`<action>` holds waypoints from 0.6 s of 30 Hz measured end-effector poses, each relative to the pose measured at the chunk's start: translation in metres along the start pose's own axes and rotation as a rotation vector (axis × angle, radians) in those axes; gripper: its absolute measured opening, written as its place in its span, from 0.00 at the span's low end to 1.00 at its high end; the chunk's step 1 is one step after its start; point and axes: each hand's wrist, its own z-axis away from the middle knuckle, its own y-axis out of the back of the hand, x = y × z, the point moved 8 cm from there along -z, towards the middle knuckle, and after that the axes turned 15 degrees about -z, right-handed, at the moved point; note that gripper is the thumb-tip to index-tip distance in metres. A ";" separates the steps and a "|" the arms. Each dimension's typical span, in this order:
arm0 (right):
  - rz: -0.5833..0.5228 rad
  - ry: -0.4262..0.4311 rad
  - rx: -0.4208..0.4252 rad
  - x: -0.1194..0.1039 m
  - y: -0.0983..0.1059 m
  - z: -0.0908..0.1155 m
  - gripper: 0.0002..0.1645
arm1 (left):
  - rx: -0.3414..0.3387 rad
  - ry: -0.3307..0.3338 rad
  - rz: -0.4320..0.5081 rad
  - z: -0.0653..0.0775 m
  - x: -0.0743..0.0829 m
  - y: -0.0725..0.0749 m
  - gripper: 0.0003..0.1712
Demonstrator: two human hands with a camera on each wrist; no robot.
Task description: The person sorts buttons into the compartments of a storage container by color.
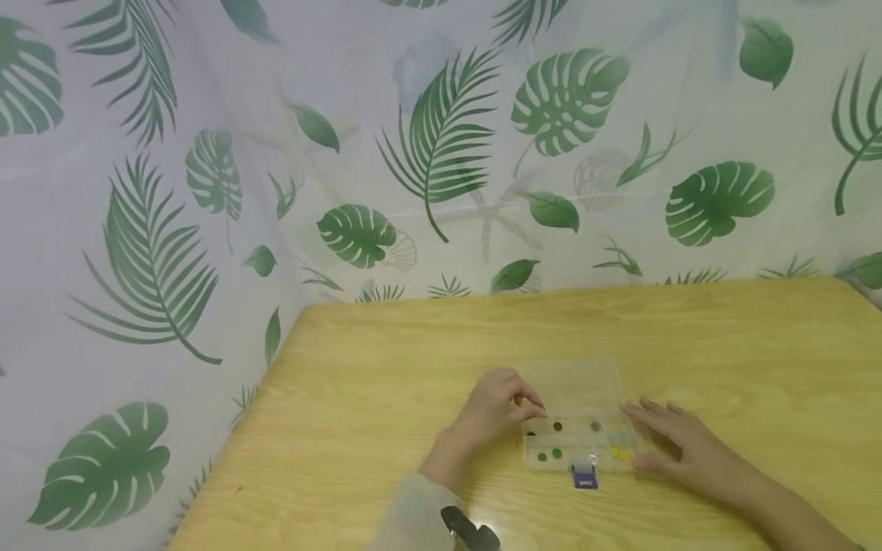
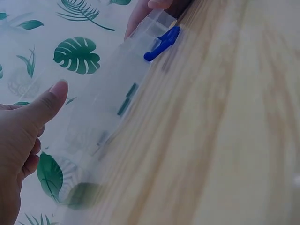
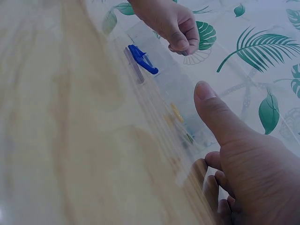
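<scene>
With green discs (image 1: 556, 453) and yellow pieces (image 1: 622, 454) already inside the clear compartment box (image 1: 544, 464), lid (image 1: 575, 384) not yet closed, my left hand (image 1: 492, 405) curls above it, any hold unclear, my right hand (image 1: 682, 445) outstretched at its side.

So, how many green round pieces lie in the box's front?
2: one green piece near the front-left corner, a second piece just right of it; more may be hidden.

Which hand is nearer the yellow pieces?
Right: the right hand is beside the yellow pieces; the left hand is at the opposite end of the clear box.
</scene>
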 end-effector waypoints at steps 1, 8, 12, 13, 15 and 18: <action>0.001 0.000 0.001 0.001 0.000 0.001 0.41 | -0.007 -0.001 -0.002 -0.002 0.004 -0.002 0.08; -0.006 0.043 0.005 0.002 -0.002 0.002 0.42 | 0.018 -0.045 -0.035 -0.018 0.030 -0.005 0.07; 0.004 0.048 0.007 0.001 -0.002 0.002 0.42 | 0.056 -0.095 -0.047 -0.025 0.042 -0.009 0.08; 0.008 0.048 0.008 0.000 -0.001 0.002 0.42 | 0.060 -0.102 -0.044 -0.027 0.044 -0.010 0.09; 0.011 0.052 0.007 0.000 -0.001 0.001 0.42 | 0.059 -0.111 -0.036 -0.029 0.048 -0.013 0.09; 0.012 0.065 0.001 -0.001 -0.001 0.000 0.42 | 0.040 -0.107 -0.040 -0.031 0.051 -0.017 0.10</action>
